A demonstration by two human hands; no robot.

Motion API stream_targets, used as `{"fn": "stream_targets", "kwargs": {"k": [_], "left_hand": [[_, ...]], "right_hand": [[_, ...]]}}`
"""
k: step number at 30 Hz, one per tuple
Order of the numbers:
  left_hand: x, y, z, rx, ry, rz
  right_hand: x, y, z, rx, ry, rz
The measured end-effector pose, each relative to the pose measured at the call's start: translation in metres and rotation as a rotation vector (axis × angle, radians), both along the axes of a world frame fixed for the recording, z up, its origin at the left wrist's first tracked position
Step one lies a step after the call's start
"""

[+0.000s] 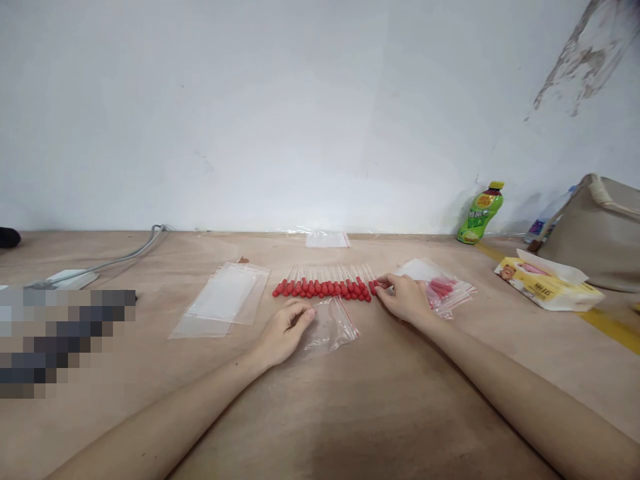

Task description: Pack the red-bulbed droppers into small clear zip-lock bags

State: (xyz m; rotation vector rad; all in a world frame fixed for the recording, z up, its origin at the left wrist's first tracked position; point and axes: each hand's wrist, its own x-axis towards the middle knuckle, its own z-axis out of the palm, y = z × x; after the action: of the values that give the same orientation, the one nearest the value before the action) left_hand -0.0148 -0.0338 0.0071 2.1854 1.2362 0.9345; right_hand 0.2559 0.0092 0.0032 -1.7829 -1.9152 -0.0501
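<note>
A row of several clear droppers with red bulbs [325, 283] lies across the middle of the wooden table [350, 413]. My left hand [283, 333] rests with curled fingers on the edge of a small clear zip bag [333, 325] just in front of the row. My right hand [405, 298] is at the right end of the row, its fingertips pinching the last dropper's red bulb [374, 285]. Just right of that hand lies a pile of filled zip bags [443, 288] with red bulbs showing inside.
A stack of empty clear bags [223, 300] lies left of the row, another bag [327, 239] by the wall. At right stand a green bottle [481, 213], a yellow tissue pack [547, 283] and a beige bag [600, 230]. A grey cable [115, 257] runs at left.
</note>
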Motion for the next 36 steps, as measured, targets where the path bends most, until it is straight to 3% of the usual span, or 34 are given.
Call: {"fn": "stream_targets", "kwargs": {"k": [6,11,16,23,26,29,32,36], "left_hand": [[-0.005,0.005,0.002,0.126,0.133,0.155],[-0.016,0.012,0.004,0.159,0.274,0.230],[-0.019,0.016,0.002,0.070,0.339,0.237],[-0.013,0.006,0.017,0.111,0.279,0.184],[-0.029,0.015,0.036,0.163,0.246,0.350],[-0.061,0.034,0.056,0.221,0.381,0.573],[-0.094,0.048,0.067,-0.014,0.702,0.762],[-0.114,0.055,0.062,-0.130,0.829,0.853]], "right_hand": [[0.002,0.001,0.004,-0.071,0.088,-0.044],[0.017,-0.004,0.030,-0.194,-0.038,-0.007],[0.040,-0.008,0.050,-0.422,-0.243,0.039],[0.050,-0.005,0.047,-0.472,-0.311,0.121],[0.054,-0.002,0.046,-0.492,-0.241,0.183],[0.058,0.001,0.043,-0.573,-0.101,0.228],[0.061,0.003,0.043,-0.679,-0.030,0.279],[0.067,-0.001,0.058,-0.674,-0.030,0.326]]}}
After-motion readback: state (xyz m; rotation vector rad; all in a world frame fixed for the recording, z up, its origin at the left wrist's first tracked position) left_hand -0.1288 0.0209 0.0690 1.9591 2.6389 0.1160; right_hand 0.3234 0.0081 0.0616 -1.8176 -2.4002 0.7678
